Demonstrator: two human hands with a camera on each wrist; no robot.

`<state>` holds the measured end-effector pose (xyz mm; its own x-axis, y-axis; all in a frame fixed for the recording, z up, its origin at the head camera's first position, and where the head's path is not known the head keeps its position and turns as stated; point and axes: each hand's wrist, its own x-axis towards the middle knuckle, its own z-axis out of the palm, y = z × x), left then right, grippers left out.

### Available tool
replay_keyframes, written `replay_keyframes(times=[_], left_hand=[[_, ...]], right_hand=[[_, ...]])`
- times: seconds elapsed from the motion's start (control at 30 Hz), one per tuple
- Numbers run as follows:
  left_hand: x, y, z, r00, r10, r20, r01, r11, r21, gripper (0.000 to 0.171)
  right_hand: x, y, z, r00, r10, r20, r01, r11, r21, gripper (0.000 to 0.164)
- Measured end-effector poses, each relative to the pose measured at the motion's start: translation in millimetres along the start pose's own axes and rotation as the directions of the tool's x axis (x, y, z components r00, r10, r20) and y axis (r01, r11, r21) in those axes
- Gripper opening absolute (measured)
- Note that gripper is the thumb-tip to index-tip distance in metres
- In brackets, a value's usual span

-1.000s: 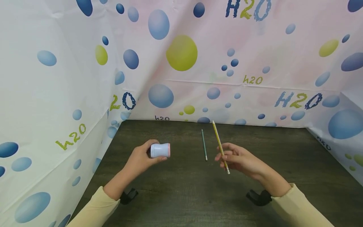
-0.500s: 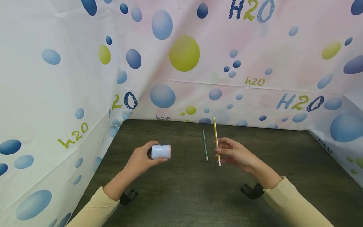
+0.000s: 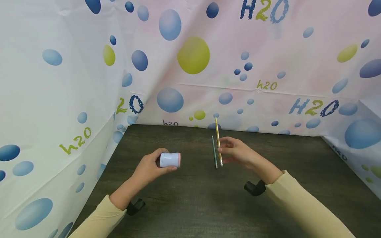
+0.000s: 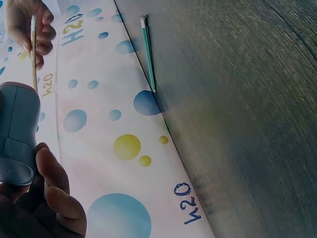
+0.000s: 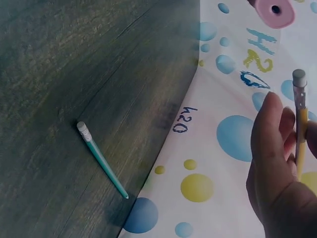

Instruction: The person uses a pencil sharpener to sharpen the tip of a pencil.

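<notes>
My left hand [image 3: 148, 167] grips a pale blue pencil sharpener [image 3: 169, 160] lying sideways, its pink end facing right. A round dark hole shows in that pink end [image 5: 277, 11] in the right wrist view. Between thumb and fingers, my right hand [image 3: 238, 152] pinches a yellow pencil [image 3: 217, 132] raised above the table, its point away from me and its white eraser towards me. On the table lies a green pencil [image 3: 214, 152] with a white eraser, just left of the yellow one in the head view. A gap separates the sharpener from both pencils.
The dark wooden table [image 3: 190, 205] ends at a white backdrop [image 3: 226, 39] printed with blue and green bubbles. More of this sheet stands along the left and right sides. Black straps [image 3: 255, 188] hang at both wrists.
My right hand has moved left and a little away from me with the yellow pencil, which now stands more upright in the head view, close to the green pencil. The left hand is almost still.
</notes>
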<state>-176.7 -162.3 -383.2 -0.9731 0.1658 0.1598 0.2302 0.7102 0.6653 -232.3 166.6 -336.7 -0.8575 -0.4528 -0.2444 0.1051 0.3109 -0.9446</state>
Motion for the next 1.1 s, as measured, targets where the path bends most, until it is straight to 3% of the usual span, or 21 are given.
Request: replay_keyframes(times=[0.53, 1.1], left_hand=[[-2.4, 5.1, -1.1, 1.0, -0.004, -0.001, 0.004, 1.0, 0.0, 0.053], [-3.6, 3.2, -3.9, 1.0, -0.01, -0.003, 0.01, 1.0, 0.002, 0.055]], right_hand=[[44.9, -0.3, 17.6, 0.999, 0.015, 0.041, -0.017, 0.999, 0.043, 0.06], [89.2, 17.2, 58.3, 0.99, 0.123, -0.063, -0.118, 0.989, 0.085, 0.054]])
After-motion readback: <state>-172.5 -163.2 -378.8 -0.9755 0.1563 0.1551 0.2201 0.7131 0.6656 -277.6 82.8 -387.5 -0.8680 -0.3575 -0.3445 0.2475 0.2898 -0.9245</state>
